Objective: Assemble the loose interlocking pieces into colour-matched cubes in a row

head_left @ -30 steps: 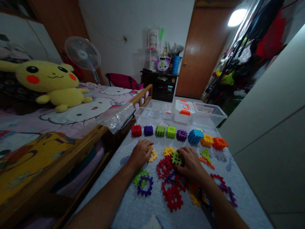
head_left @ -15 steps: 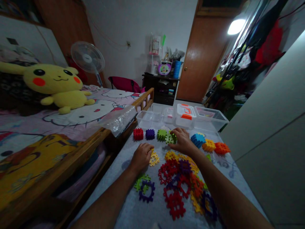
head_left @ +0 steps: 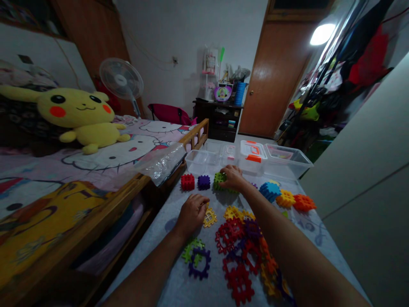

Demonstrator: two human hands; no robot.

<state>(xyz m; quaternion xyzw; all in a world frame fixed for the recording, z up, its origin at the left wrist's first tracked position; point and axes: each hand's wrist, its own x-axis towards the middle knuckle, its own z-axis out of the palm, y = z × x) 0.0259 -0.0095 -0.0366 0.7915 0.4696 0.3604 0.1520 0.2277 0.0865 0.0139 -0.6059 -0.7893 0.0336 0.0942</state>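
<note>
My right hand [head_left: 232,177] reaches to the far side of the table, its fingers closed round the green interlocking toy pieces [head_left: 218,181] of a small stack. My left hand [head_left: 192,213] rests nearer me with curled fingers. Its fingertips meet the edge of a yellow interlocking window piece [head_left: 210,217]; the hand partly hides that contact. Left of the green stack stand a purple stack [head_left: 203,182] and a red stack [head_left: 187,182]. A loose purple frame piece [head_left: 200,264] overlaps a light green piece [head_left: 190,251] below my left hand.
Between my forearms lies a heap of red pieces [head_left: 239,283] mixed with purple, yellow and orange ones. Blue [head_left: 270,191], yellow [head_left: 285,198] and orange stacks [head_left: 304,203] stand at right. Clear plastic boxes [head_left: 287,164] line the far end. A wooden bed rail [head_left: 128,200] borders the left.
My right hand has moved slightly left and away from me, bringing its green piece against the green stack. My left hand stays by the yellow piece. The view has shifted slightly.
</note>
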